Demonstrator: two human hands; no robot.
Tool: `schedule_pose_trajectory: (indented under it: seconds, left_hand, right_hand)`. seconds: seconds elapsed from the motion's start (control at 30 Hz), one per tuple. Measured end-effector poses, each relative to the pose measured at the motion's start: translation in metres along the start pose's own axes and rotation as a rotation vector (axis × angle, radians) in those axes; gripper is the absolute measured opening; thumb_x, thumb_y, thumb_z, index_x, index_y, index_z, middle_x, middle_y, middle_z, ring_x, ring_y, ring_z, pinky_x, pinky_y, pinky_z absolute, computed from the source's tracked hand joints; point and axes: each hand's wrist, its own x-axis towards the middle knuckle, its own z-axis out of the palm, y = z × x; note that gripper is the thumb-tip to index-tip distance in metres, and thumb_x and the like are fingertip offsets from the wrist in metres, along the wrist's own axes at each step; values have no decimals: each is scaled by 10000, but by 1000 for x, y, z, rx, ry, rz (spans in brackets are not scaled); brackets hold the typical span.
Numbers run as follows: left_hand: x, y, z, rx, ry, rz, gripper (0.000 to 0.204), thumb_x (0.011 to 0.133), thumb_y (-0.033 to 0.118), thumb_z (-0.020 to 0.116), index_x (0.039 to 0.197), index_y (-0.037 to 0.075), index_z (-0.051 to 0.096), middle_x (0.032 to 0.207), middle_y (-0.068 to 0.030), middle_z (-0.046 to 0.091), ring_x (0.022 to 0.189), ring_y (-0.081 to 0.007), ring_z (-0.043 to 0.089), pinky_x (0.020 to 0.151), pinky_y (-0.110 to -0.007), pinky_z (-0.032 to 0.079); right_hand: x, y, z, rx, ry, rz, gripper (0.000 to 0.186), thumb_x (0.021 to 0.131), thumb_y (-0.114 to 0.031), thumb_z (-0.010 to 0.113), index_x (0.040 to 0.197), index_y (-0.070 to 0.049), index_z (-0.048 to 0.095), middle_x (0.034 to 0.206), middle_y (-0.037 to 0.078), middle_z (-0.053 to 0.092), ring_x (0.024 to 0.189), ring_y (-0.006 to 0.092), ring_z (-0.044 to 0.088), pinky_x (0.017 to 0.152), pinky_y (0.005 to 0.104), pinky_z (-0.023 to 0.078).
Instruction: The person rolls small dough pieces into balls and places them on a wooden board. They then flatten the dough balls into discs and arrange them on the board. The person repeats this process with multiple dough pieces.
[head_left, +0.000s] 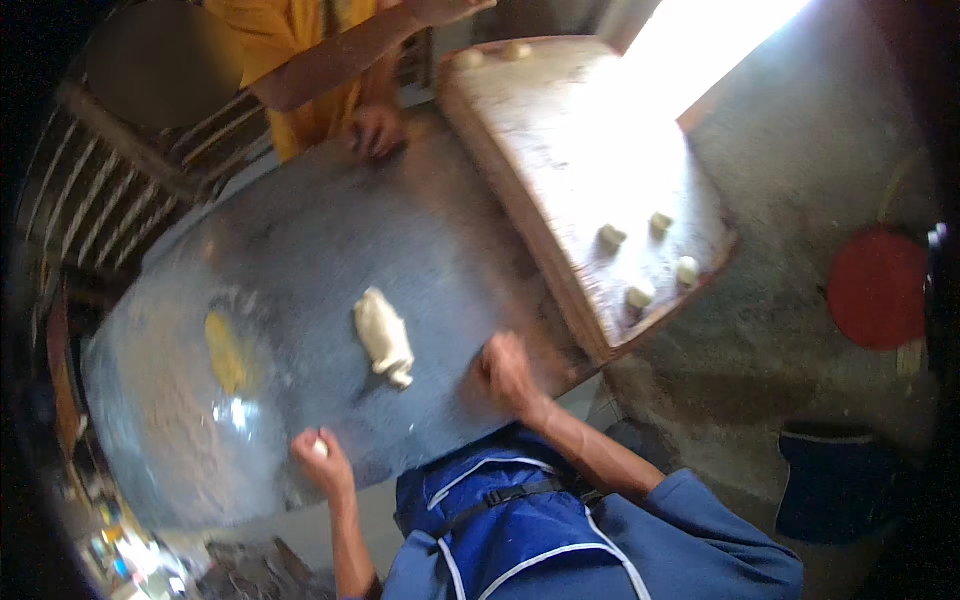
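Note:
A long lump of pale dough [382, 335] lies on the grey worktop [330, 230], between and above my hands. My left hand [323, 462] is closed round a small piece of pale dough [320, 448] near the front edge. My right hand [508, 375] is curled low over the worktop, right of the lump and slightly blurred; what its fingers hold, if anything, is hidden. Left of the lump are a yellow smear [226, 352] and a floury patch [160, 390].
A raised wooden board [540, 150] at the right carries several dough balls [640, 294]. A person in yellow [300, 130] stands across the worktop, one hand at its far edge. Beyond are slatted wood [120, 190], a red round object [875, 288] and a dark blue container [830, 485].

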Motion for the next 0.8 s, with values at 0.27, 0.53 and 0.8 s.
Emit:
schedule_pose_trajectory:
  seconds: [0.27, 0.53, 0.8]
  left_hand:
    - [82, 73, -73, 347, -1037, 453, 296, 672, -2, 700, 964, 47, 712, 1198, -166, 522, 1135, -394, 563, 967, -477, 488]
    - [78, 468, 107, -465, -601, 1227, 630, 662, -42, 789, 1266, 60, 641, 1160, -157, 640, 1062, -355, 633, 926, -445, 534]
    - [-13, 642, 356, -429, -906, 1219, 800, 752, 30, 751, 1496, 47, 457, 1236, -191, 652, 1138, -347, 614, 1003, -453, 499]
  right_hand:
    - [2, -3, -90, -88, -141, -22, 235, 767, -112, 709, 957, -26, 601, 959, 131, 540, 936, 288, 543, 837, 371, 499]
    - [20, 23, -248, 432, -53, 239, 338, 854, -127, 814, 1134, -7, 669, 1099, 153, 629, 1086, 292, 683, 858, 379, 593]
    - [33, 189, -342, -104, 758, 648, 1014, 744, -306, 945, 1505, -33, 334, 1182, 153, 645, 1014, 237, 673, 837, 385, 555]
